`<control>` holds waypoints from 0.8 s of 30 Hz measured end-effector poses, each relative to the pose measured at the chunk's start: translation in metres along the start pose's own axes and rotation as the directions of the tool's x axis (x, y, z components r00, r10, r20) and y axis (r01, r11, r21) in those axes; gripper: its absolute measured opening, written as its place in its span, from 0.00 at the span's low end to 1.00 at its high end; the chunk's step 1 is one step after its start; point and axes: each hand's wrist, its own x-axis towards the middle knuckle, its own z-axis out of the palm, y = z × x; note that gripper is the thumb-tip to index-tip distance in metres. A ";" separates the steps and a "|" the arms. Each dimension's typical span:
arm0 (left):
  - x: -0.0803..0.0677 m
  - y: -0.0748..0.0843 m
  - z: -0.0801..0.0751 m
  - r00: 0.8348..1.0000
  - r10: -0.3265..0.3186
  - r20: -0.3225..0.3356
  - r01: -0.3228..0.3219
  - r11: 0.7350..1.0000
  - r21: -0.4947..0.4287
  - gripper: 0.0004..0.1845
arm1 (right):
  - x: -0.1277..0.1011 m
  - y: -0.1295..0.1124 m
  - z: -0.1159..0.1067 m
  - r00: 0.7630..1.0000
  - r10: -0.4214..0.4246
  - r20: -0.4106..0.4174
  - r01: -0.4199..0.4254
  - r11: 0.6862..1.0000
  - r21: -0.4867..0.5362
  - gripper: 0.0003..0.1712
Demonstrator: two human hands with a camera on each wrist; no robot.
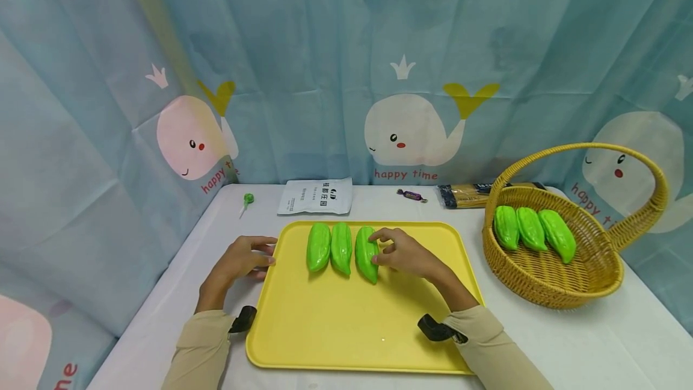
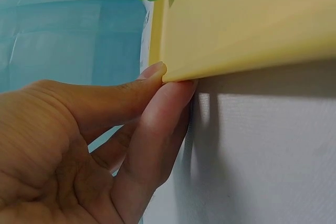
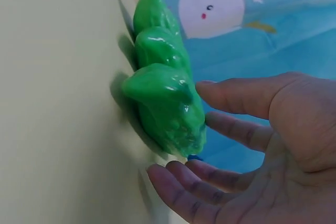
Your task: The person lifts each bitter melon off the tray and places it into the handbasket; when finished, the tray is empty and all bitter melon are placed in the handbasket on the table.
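On the yellow tray (image 1: 346, 330), three glossy green bitter melons lie side by side near the far edge, their tapered ends toward me. The rightmost bitter melon (image 1: 366, 256) sits slightly apart from the middle one (image 1: 341, 248) and the left one (image 1: 319, 247). My right hand (image 1: 406, 253) is at its right side, thumb and index fingertips at its surface and the other fingers spread loosely, not wrapped round it. With thumb above and finger below, my left hand (image 2: 110, 129) pinches the tray's rim, on its left side in the head view.
To the right stands a wicker basket (image 1: 552, 294) with a tall handle, holding three more green bitter melons (image 1: 531, 229). Along the back lie a green lollipop (image 1: 248, 198), a white pouch (image 1: 316, 197), a purple wrapped candy (image 1: 411, 196) and a noodle pack (image 1: 468, 195). A whale-print curtain hangs behind.
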 end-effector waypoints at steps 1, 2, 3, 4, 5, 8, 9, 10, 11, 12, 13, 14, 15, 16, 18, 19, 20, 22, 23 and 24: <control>0.000 0.000 0.000 1.000 0.000 0.001 0.000 1.000 -0.001 0.28 | 0.000 0.000 0.000 1.000 0.000 -0.003 0.000 1.000 -0.004 0.28; 0.000 0.000 0.000 1.000 0.000 0.003 0.000 1.000 -0.006 0.28 | 0.000 -0.001 0.001 1.000 -0.001 -0.003 0.001 1.000 -0.011 0.28; 0.000 0.000 0.000 1.000 -0.002 0.005 0.002 1.000 -0.011 0.28 | 0.000 -0.001 0.001 1.000 -0.008 0.002 0.009 1.000 -0.022 0.29; 0.000 0.000 0.000 1.000 -0.004 0.007 0.004 1.000 -0.018 0.28 | 0.000 -0.001 0.002 1.000 -0.015 0.006 0.015 0.999 -0.034 0.30; 0.000 0.000 0.000 1.000 -0.006 0.009 0.006 1.000 -0.023 0.28 | 0.000 -0.001 0.003 1.000 -0.022 0.012 0.023 0.999 -0.043 0.31; -0.001 0.000 0.000 1.000 -0.008 0.011 0.008 1.000 -0.030 0.28 | -0.001 -0.002 0.004 0.999 -0.033 0.018 0.034 0.998 -0.061 0.30; -0.001 0.000 0.000 1.000 -0.008 0.011 0.008 1.000 -0.029 0.28 | -0.001 -0.002 0.004 0.999 -0.032 0.016 0.033 0.998 -0.058 0.28; -0.001 0.001 0.000 1.000 -0.007 0.011 0.007 1.000 -0.028 0.28 | -0.002 -0.003 0.005 1.000 -0.029 0.012 0.030 0.998 -0.050 0.26; -0.001 0.001 0.000 1.000 -0.006 0.010 0.006 1.000 -0.028 0.28 | -0.002 -0.003 0.005 1.000 -0.027 0.008 0.027 0.999 -0.040 0.24; -0.001 0.001 0.000 1.000 -0.004 0.011 0.005 1.000 -0.029 0.28 | -0.003 -0.004 0.005 1.000 -0.021 0.000 0.021 0.999 -0.033 0.21; -0.001 0.000 0.000 1.000 -0.004 0.011 0.005 0.999 -0.032 0.28 | -0.003 -0.005 0.006 1.000 -0.016 -0.007 0.016 1.000 -0.025 0.19; -0.001 0.000 0.000 1.000 -0.003 0.012 0.004 0.999 -0.034 0.28 | -0.003 -0.005 0.007 1.000 -0.009 -0.015 0.009 1.000 -0.020 0.18; -0.001 0.000 0.000 1.000 -0.003 0.014 0.004 0.999 -0.036 0.28 | -0.003 -0.005 0.008 1.000 -0.002 -0.023 0.001 1.000 -0.016 0.17; -0.001 0.000 0.000 1.000 -0.002 0.014 0.003 0.999 -0.038 0.28 | -0.003 -0.006 0.009 0.999 0.006 -0.034 -0.007 1.000 -0.019 0.16; 0.000 -0.001 0.000 1.000 0.000 0.016 0.001 0.999 -0.041 0.28 | -0.003 -0.007 0.011 0.997 0.037 -0.067 -0.040 0.999 -0.034 0.18; 0.000 -0.001 0.000 1.000 0.002 0.018 -0.001 0.999 -0.041 0.28 | -0.003 -0.008 0.011 0.995 0.053 -0.079 -0.056 0.998 -0.039 0.19; 0.000 -0.001 -0.001 1.000 0.005 0.019 -0.004 0.999 -0.039 0.28 | -0.003 -0.009 0.011 0.993 0.070 -0.091 -0.074 0.996 -0.046 0.21; 0.000 -0.001 -0.001 1.000 0.010 0.019 -0.010 0.999 -0.035 0.28 | -0.004 -0.011 0.011 0.989 0.101 -0.104 -0.107 0.993 -0.053 0.28; 0.000 -0.001 -0.001 1.000 0.012 0.019 -0.011 0.999 -0.033 0.28 | -0.004 -0.012 0.010 0.988 0.114 -0.105 -0.120 0.991 -0.053 0.31; 0.000 -0.002 -0.001 1.000 0.013 0.020 -0.012 0.999 -0.030 0.28 | -0.005 -0.012 0.008 0.988 0.118 -0.100 -0.124 0.991 -0.054 0.35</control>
